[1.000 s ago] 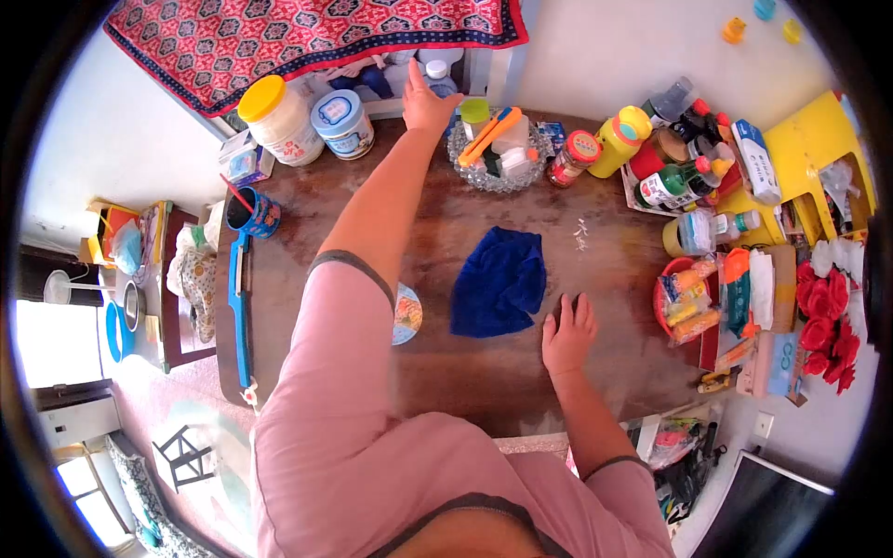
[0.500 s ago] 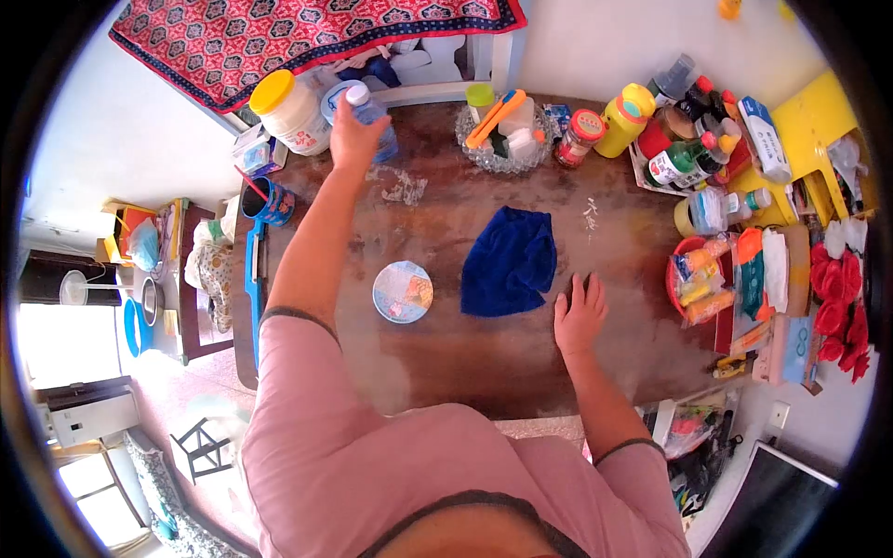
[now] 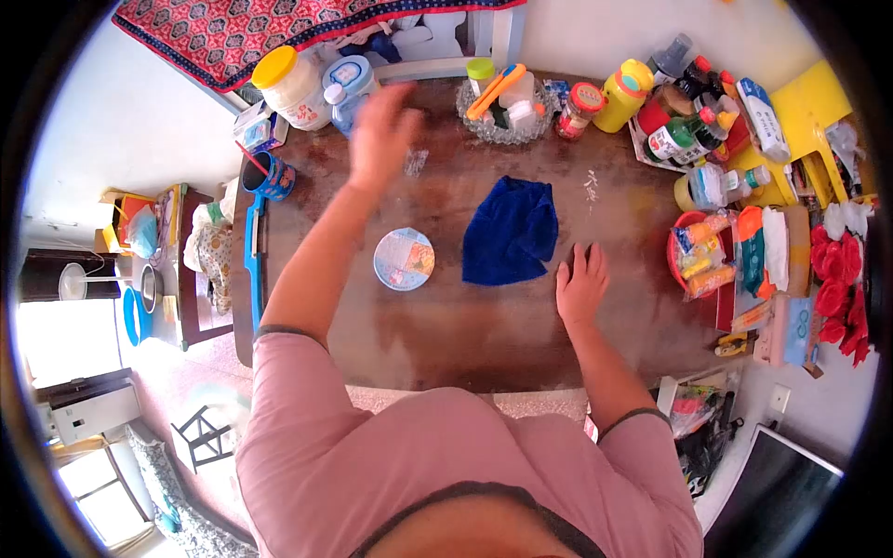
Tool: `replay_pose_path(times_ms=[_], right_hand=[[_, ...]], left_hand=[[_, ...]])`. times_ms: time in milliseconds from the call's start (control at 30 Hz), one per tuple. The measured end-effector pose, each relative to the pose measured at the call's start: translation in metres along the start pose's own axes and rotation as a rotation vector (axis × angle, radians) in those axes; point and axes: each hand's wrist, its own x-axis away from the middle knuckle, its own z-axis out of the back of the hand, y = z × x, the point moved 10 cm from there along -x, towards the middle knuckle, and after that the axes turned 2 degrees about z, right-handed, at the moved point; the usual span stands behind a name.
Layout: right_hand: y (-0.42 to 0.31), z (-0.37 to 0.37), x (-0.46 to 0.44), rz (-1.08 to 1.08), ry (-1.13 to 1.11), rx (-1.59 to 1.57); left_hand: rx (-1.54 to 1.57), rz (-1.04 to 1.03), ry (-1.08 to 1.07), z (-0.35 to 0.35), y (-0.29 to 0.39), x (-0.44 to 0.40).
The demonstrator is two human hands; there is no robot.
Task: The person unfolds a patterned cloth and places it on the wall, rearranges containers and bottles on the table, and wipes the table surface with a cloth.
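Observation:
My left hand [image 3: 381,139] is raised over the back left of the table, somewhat blurred, with its fingers apart and nothing visible in them. Just left of it stands a clear plastic bottle [image 3: 341,110] with a white cap, partly covered by the hand. Flat on the tabletop, my right hand [image 3: 583,286] lies with fingers spread, close to the right edge of a dark blue cloth [image 3: 509,232]. A round, light blue patterned disc [image 3: 404,259] is left of the cloth.
A yellow-lidded jar [image 3: 290,88] and a blue-lidded tub [image 3: 350,74] stand at the back left. Along the back are a glass bowl [image 3: 502,130], a red-lidded jar [image 3: 581,112] and a yellow bottle [image 3: 623,98]. Several bottles and a red basket [image 3: 677,251] crowd the right side.
My left hand has let go of the clear bottle and moved right. The bottle now stands further left, beside the blue-lidded tub. My right hand stays beside the cloth; the view has shifted slightly.

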Motion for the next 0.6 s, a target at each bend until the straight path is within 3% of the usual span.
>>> replay_pose_path(times_ms=[100, 133, 167, 267, 467, 600], right_hand=[[-0.004, 0.006, 0.001, 0.03, 0.027, -0.003], [-0.004, 0.008, -0.002, 0.036, 0.021, 0.003], [-0.004, 0.009, -0.004, 0.046, 0.029, 0.003], [-0.003, 0.006, -0.003, 0.071, 0.018, -0.007], [0.004, -0.002, 0.004, 0.02, 0.029, -0.064], [0.001, 0.004, -0.001, 0.038, 0.005, -0.062]], left_hand=[[0.009, -0.293, -0.533, -0.1, 0.093, 0.054], [-0.13, -0.131, -0.908, -0.132, 0.112, 0.082], [-0.203, -0.171, -0.973, -0.163, 0.111, 0.121], [-0.423, 0.005, -1.451, -0.196, 0.107, 0.193], [-0.541, -0.126, -1.52, -0.199, 0.061, 0.197], [-0.497, -0.074, -1.369, -0.177, 0.019, 0.16]])
